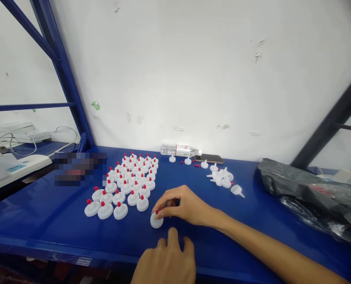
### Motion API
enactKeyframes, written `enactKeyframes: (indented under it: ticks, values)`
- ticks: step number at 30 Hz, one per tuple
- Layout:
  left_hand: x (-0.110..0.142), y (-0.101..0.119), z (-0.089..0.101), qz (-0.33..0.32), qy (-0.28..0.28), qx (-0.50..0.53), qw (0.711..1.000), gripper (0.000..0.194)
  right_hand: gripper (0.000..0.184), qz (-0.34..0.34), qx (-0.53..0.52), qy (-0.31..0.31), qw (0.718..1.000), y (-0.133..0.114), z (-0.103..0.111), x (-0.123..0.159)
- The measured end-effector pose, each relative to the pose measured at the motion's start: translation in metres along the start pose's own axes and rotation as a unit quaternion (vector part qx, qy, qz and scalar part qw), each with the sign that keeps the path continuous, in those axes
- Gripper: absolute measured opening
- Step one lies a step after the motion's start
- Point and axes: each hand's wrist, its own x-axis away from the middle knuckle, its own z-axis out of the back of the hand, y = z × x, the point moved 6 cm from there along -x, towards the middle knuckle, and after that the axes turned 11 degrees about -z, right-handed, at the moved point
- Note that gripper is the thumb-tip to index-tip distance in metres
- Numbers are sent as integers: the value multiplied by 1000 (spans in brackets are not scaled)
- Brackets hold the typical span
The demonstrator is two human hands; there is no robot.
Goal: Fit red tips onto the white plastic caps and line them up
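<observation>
My right hand [183,205] reaches in from the right, its thumb and fingers closed on a white nozzle cap [156,223] with a small red tip. This cap sits at the table's middle front. Just below it, at the bottom edge, is my left hand [169,258], back upward, fingers apart, holding nothing I can see. Left of my hands stand many similar white caps [120,212] with red tips, grouped closely and pointing up. To the right lies a small pile of white nozzle caps [225,182] without red tips. Several loose red tips [197,165] lie behind my right hand.
A clear plastic bottle [181,150] lies along the wall, beside a dark phone [209,159]. Crumpled dark plastic bags [299,189] cover the right side of the blue table [59,221]. A white power strip [21,169] and cables sit at far left. Blue metal posts [64,75] frame the sides.
</observation>
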Motion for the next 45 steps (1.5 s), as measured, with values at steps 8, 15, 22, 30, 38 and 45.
enactKeyframes:
  ticks: [8,15,22,30,38,45]
  values:
    - [-1,-11,17,7,33,-48,998,45,33,-23,-102,-56,993,6,0,-2]
    - [3,-17,33,49,13,-78,996,33,44,-8,-91,26,995,15,24,-10]
    - [6,-22,61,130,-77,-131,980,42,44,-13,-82,25,996,18,24,-11]
    - [-2,-48,63,127,-111,-162,972,46,45,-6,19,89,996,8,40,-6]
    - [0,-35,65,89,-60,-160,981,31,33,-69,509,364,777,1,124,13]
    - [-1,-24,53,50,-44,-143,988,33,32,-110,520,330,780,35,169,15]
